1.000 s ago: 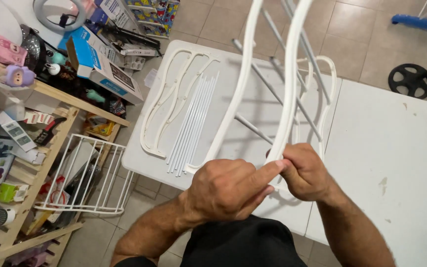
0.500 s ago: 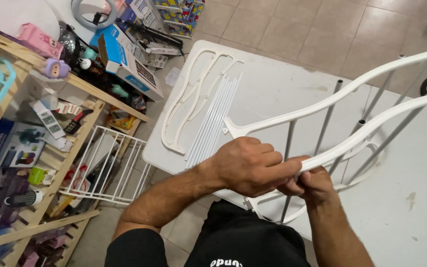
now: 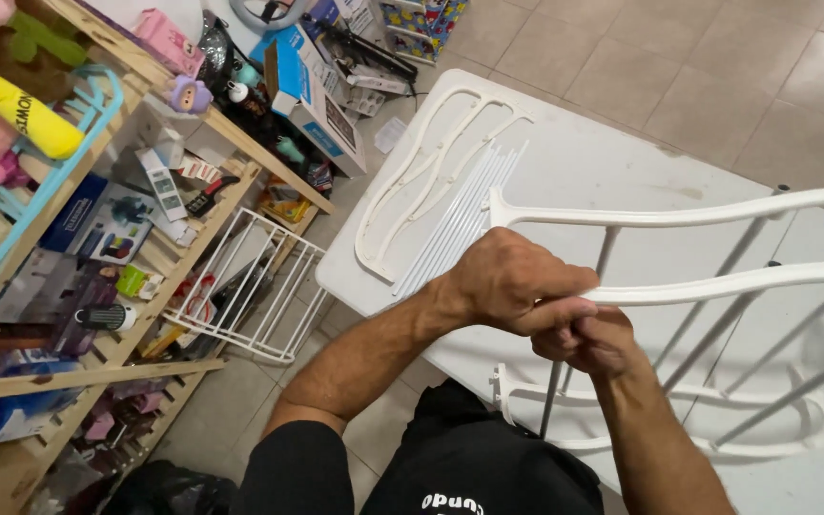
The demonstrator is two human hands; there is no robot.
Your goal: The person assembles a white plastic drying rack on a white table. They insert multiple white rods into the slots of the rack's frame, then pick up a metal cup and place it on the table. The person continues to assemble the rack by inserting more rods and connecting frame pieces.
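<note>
My left hand (image 3: 512, 281) and my right hand (image 3: 593, 341) are both closed around the near end of a curved white plastic rail of a rack frame (image 3: 717, 284). The frame lies tilted, its two long rails running off to the right, with grey metal rods (image 3: 760, 367) crossing below them. A second white curved frame piece (image 3: 422, 181) and a bundle of thin white rods (image 3: 460, 224) lie flat on the white table (image 3: 603, 162) just beyond my left hand.
A wooden shelf unit (image 3: 97, 219) packed with toys and small boxes stands at left. A white wire rack (image 3: 240, 286) leans on the tiled floor beside it. Boxes (image 3: 312, 100) sit on the floor at the table's far corner.
The rack frame has swung from upright down to the right until its rails run nearly level. Both hands kept hold of its near end, and my view turned left toward the shelves.
</note>
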